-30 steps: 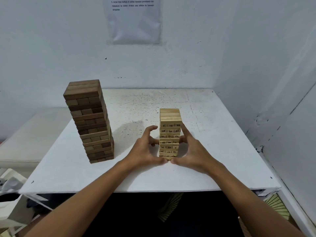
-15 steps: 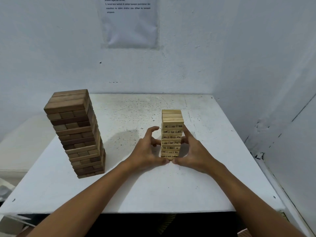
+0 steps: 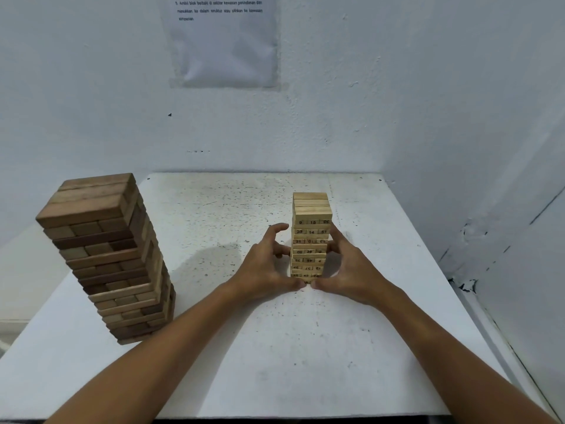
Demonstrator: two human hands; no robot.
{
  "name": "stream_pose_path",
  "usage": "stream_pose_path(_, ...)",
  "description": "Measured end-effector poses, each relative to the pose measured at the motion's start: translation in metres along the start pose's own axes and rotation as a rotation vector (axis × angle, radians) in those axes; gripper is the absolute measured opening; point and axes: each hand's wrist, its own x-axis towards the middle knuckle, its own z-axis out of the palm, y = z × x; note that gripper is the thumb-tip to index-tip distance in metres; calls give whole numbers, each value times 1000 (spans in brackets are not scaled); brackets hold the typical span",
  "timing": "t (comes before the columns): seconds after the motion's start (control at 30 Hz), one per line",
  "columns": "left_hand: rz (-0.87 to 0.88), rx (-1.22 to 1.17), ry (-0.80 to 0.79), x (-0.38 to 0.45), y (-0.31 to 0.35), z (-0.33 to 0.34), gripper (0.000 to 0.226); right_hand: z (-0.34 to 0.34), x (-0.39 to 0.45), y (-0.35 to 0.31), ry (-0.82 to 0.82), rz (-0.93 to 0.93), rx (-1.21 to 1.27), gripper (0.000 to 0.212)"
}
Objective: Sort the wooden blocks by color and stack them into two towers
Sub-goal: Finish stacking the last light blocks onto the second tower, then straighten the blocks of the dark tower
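A small tower of light, numbered wooden blocks (image 3: 311, 228) stands upright in the middle of the white table (image 3: 305, 347). My left hand (image 3: 267, 266) cups its left side and my right hand (image 3: 347, 267) cups its right side. Both thumbs meet at the tower's base and the curled fingers touch its sides. A larger tower of dark brown blocks (image 3: 107, 255) stands apart at the table's left edge.
White walls close the table in at the back and on the right. A printed paper sheet (image 3: 223, 41) hangs on the back wall. A lower white surface (image 3: 24, 270) lies to the left of the table.
The camera view has shifted, so the dark tower sits further left in the frame. My hands stay cupped round the light tower in the same place.
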Motion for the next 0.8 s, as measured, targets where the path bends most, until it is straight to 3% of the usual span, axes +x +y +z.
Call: stream_pose_path(0.8,-7,65,-4,28,-3,2,106,-13,20,7,2,21,-13,105)
